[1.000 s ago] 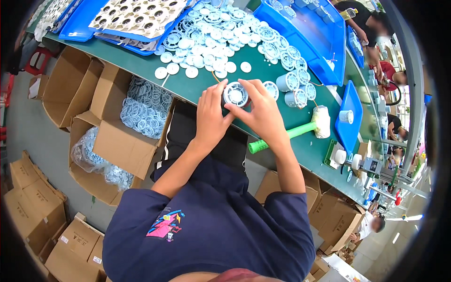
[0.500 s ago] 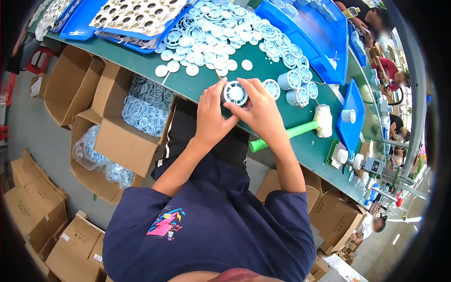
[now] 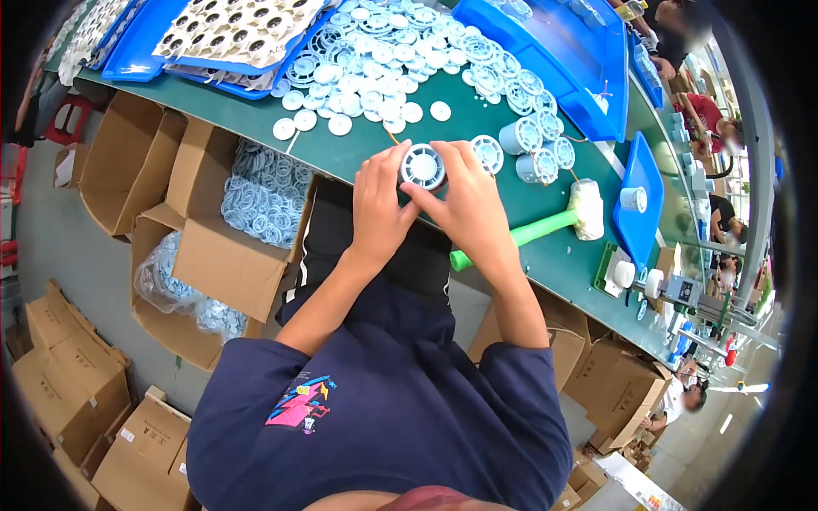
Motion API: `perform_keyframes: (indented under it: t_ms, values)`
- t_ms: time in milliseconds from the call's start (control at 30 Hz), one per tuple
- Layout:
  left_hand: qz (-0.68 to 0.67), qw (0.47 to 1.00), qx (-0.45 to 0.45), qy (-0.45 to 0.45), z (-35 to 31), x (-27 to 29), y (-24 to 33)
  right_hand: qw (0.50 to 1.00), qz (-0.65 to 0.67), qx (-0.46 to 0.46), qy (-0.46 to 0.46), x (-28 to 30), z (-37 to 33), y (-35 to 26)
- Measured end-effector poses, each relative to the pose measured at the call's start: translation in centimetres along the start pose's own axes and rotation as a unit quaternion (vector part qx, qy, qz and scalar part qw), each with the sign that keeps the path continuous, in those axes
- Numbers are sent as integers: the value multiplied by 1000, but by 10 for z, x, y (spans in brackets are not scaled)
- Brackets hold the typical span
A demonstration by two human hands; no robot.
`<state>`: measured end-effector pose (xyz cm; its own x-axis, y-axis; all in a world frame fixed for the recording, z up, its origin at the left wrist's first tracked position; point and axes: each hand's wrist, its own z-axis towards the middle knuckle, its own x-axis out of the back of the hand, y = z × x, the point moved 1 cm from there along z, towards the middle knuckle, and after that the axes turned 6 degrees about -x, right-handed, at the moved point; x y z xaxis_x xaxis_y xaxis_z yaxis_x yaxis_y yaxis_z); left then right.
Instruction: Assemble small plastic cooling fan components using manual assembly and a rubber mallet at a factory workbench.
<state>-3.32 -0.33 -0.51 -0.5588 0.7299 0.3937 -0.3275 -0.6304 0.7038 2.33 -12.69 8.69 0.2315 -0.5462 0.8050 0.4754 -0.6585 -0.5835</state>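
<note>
At the near edge of the green table, both my hands close round a light-blue round housing point(image 3: 423, 167) with a slotted, spoked face turned up. The fingers of my left hand point(image 3: 379, 194) press its left side, and my right hand point(image 3: 463, 192) grips its right side, thumb at the near rim. What lies under the housing is hidden by my fingers. Just right of my right hand stands a similar slotted blue piece point(image 3: 486, 154). Several blue cylindrical housings point(image 3: 520, 136) with thin brown wires cluster beyond it. A mallet point(image 3: 545, 227) with a green handle and whitish wrapped head lies to the right.
Loose blue discs and rings point(image 3: 366, 72) are heaped at the far side. A cardboard tray of dark round parts point(image 3: 230, 30) sits far left, a large blue bin point(image 3: 609, 111) far right. One housing rests on a blue tray point(image 3: 645, 175). Open cartons point(image 3: 230, 264) stand left of me.
The whole view has shifted slightly. Both hands keep hold of the housing, whose face now shows a little more fully; my fingers have barely moved.
</note>
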Motion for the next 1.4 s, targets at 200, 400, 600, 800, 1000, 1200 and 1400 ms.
perform_keyframes:
  t_ms: [200,400,600,800,1000,1200,1400]
  values:
    - [2,1000,8,-1,-2,0,0,1000,10,-21,-4,-1,0,0]
    - [-23,1000,-4,14,1,-1,4,999,-30,-3,21,0,-4,-1]
    - [-43,998,36,-1,1,7,7,913,-93,-281,283,64,-51,61]
    - [-106,991,43,-67,17,17,4,851,-203,-323,362,56,-108,168]
    - [-139,976,67,-151,32,39,-6,792,228,-438,358,68,-141,167]
    - [-128,983,27,-130,28,32,-5,849,413,-175,278,81,-100,17]
    - [-149,972,80,-162,29,33,-6,885,327,-320,-90,63,-39,-10]
